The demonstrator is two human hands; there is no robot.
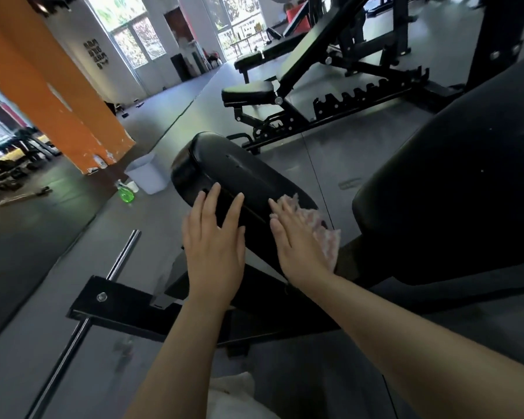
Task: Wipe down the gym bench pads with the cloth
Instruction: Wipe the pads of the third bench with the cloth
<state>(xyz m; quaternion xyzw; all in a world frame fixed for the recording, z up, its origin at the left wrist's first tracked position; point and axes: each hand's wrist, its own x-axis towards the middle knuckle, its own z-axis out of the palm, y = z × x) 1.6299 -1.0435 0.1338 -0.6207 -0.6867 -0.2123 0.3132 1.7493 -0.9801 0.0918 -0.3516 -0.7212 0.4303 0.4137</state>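
A black seat pad (242, 173) of a gym bench lies in the middle of the view, with a larger black back pad (454, 189) to its right. My left hand (214, 237) rests flat on the near edge of the seat pad, fingers straight. My right hand (297, 240) presses a pinkish-white cloth (324, 234) flat against the right side of the seat pad, near the gap between the pads. Most of the cloth is hidden under the hand.
The bench's black steel frame (124, 303) and a chrome bar (82, 328) lie on the grey floor below. A green spray bottle (125, 193) and a white bin (147, 173) stand at left by an orange pillar (58, 95). Another adjustable bench (273, 92) stands behind.
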